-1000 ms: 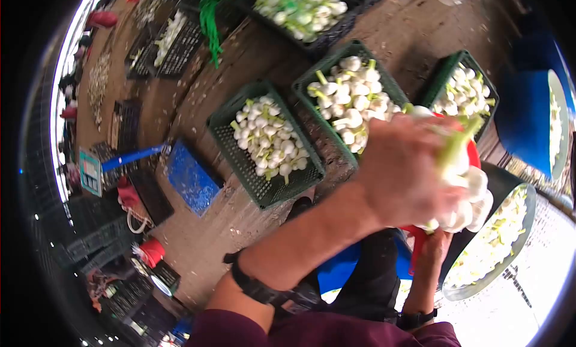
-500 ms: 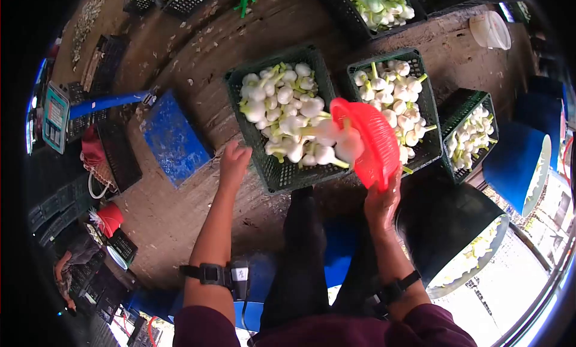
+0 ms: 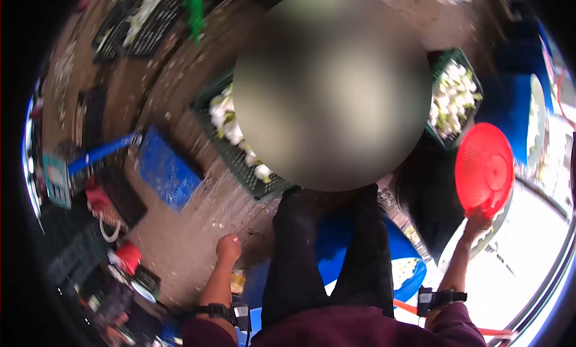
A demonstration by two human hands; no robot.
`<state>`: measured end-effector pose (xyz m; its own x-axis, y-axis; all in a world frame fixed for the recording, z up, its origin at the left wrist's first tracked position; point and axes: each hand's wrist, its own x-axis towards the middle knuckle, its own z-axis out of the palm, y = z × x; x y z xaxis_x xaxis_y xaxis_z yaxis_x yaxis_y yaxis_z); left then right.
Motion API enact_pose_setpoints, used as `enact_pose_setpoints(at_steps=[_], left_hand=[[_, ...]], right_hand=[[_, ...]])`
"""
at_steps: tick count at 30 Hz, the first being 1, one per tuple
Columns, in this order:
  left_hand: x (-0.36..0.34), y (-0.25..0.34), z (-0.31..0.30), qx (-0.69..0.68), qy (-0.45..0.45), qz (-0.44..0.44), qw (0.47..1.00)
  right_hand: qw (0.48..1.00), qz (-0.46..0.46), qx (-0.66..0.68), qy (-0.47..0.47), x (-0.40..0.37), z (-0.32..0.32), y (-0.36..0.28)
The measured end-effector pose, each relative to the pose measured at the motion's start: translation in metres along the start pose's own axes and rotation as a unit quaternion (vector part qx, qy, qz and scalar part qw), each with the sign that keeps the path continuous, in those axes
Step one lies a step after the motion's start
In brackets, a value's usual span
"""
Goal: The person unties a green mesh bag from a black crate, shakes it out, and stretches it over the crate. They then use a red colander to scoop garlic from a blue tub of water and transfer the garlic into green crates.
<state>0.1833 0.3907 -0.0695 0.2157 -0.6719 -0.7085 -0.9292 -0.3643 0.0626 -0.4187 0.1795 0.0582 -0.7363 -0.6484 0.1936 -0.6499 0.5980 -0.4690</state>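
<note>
A round red plastic basket (image 3: 485,167) is gripped at its lower rim by my right hand (image 3: 478,223), out to the right above an open barrel. My left hand (image 3: 228,249) is closed over the floor at the lower left and holds nothing that shows. A green crate (image 3: 240,173) of white bulbs with green stems stands in the middle, its right part hidden by a large blurred disc. To the right of that disc, a smaller green crate (image 3: 454,101) holds more bulbs.
A blue platform scale (image 3: 168,170) with its display (image 3: 56,179) stands at the left. Black crates (image 3: 144,23) lie at the upper left. Blue barrels (image 3: 504,116) stand at the right, and a blue tub (image 3: 411,275) is beside my legs. A person is at the lower left.
My right hand has swung right with the red basket, which was over the crates with bulbs tumbling from it. My left hand has moved down, away from the middle crate. The view has shifted.
</note>
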Motion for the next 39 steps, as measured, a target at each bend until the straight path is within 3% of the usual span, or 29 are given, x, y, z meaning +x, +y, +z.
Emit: enact_pose_setpoints(at_steps=[1, 2, 3, 4, 5, 6, 7, 9, 11, 12, 14, 16, 17, 18, 19, 20, 21, 23, 24, 27, 28, 30, 33, 35, 36, 37, 38, 39], left_hand=[[0.006, -0.004, 0.000, -0.271, 0.002, -0.077, 0.959], [0.020, 0.004, 0.000, -0.518, -0.022, -0.139, 0.844], [0.033, 0.023, -0.014, -0.446, 0.001, -0.103, 0.889], [0.046, 0.051, -0.043, -0.373, 0.030, -0.058, 0.925], [0.062, 0.089, -0.070, -0.352, 0.013, -0.072, 0.933], [0.072, 0.130, -0.095, -0.328, 0.002, -0.091, 0.941], [0.086, 0.172, -0.114, -0.309, -0.013, -0.047, 0.950], [0.101, 0.246, -0.145, -0.284, -0.104, 0.016, 0.953], [0.115, 0.335, -0.157, -0.197, -0.092, 0.190, 0.957], [0.118, 0.388, -0.164, -0.242, -0.140, 0.229, 0.932], [0.100, 0.495, -0.163, -0.257, -0.200, 0.319, 0.890], [0.060, 0.609, -0.158, -0.197, -0.250, 0.407, 0.856], [0.031, 0.665, -0.150, -0.250, -0.341, 0.372, 0.826], [0.013, 0.709, -0.134, -0.251, -0.397, 0.385, 0.795], [-0.008, 0.750, -0.116, -0.249, -0.425, 0.387, 0.779], [-0.023, 0.783, -0.093, -0.251, -0.441, 0.392, 0.768], [-0.035, 0.813, -0.068, -0.224, -0.433, 0.392, 0.780], [-0.035, 0.859, -0.013, -0.091, -0.317, 0.481, 0.813], [-0.026, 0.878, 0.013, -0.006, -0.195, 0.532, 0.824], [0.021, 0.907, 0.067, 0.096, -0.110, 0.358, 0.922], [0.027, 0.907, 0.079, 0.113, -0.108, 0.359, 0.920], [0.037, 0.910, 0.098, 0.102, -0.070, 0.228, 0.966], [0.046, 0.908, 0.116, 0.100, -0.042, 0.195, 0.975], [0.047, 0.908, 0.124, 0.111, -0.075, 0.180, 0.974], [0.047, 0.904, 0.127, 0.073, -0.128, 0.190, 0.971], [0.039, 0.904, 0.126, 0.032, -0.181, 0.199, 0.963], [0.029, 0.902, 0.127, -0.030, -0.236, 0.219, 0.946], [0.022, 0.904, 0.123, -0.029, -0.237, 0.222, 0.945]], right_hand=[[0.998, 0.055, -0.026, 0.019, 0.022, -0.022, 0.024], [0.986, 0.124, 0.102, 0.054, 0.029, -0.040, 0.058], [0.987, 0.106, 0.115, 0.042, 0.042, -0.063, 0.108], [0.978, 0.144, 0.034, 0.150, 0.060, -0.074, 0.244], [0.931, 0.358, 0.006, 0.065, 0.066, -0.093, 0.235], [0.920, 0.386, -0.057, 0.047, 0.066, -0.098, 0.295], [0.914, 0.400, 0.006, 0.065, 0.061, -0.106, 0.270], [0.929, 0.197, -0.225, 0.217, 0.039, -0.096, 0.355], [0.908, 0.325, -0.249, 0.088, 0.037, -0.122, 0.313], [0.898, 0.227, -0.364, 0.095, 0.026, -0.118, 0.329], [0.880, 0.403, -0.251, -0.002, 0.044, -0.130, 0.312], [0.897, 0.392, -0.206, -0.008, 0.049, -0.117, 0.338], [0.913, 0.329, -0.242, -0.011, 0.047, -0.106, 0.343], [0.884, 0.412, -0.202, -0.091, 0.059, -0.104, 0.325], [0.862, 0.478, -0.143, -0.093, 0.068, -0.101, 0.302], [0.854, 0.504, -0.118, -0.061, 0.052, -0.081, 0.324], [0.828, 0.558, -0.018, -0.040, 0.065, -0.085, 0.294], [0.847, 0.528, 0.043, 0.027, 0.025, -0.045, 0.332], [0.857, 0.512, 0.043, 0.043, 0.014, -0.029, 0.345], [0.847, 0.529, 0.034, 0.038, 0.019, 0.001, 0.347], [0.823, 0.565, 0.059, 0.013, 0.024, 0.012, 0.357], [0.785, 0.609, 0.107, -0.021, 0.031, 0.033, 0.379], [0.812, 0.570, 0.098, -0.081, 0.028, 0.045, 0.398], [0.813, 0.574, 0.050, -0.087, 0.020, 0.049, 0.399], [0.805, 0.580, 0.123, -0.034, 0.030, 0.035, 0.384], [0.791, 0.580, 0.194, 0.021, 0.034, 0.025, 0.375], [0.711, 0.641, 0.290, 0.021, 0.027, 0.023, 0.380], [0.710, 0.641, 0.290, 0.024, 0.027, 0.015, 0.378]])
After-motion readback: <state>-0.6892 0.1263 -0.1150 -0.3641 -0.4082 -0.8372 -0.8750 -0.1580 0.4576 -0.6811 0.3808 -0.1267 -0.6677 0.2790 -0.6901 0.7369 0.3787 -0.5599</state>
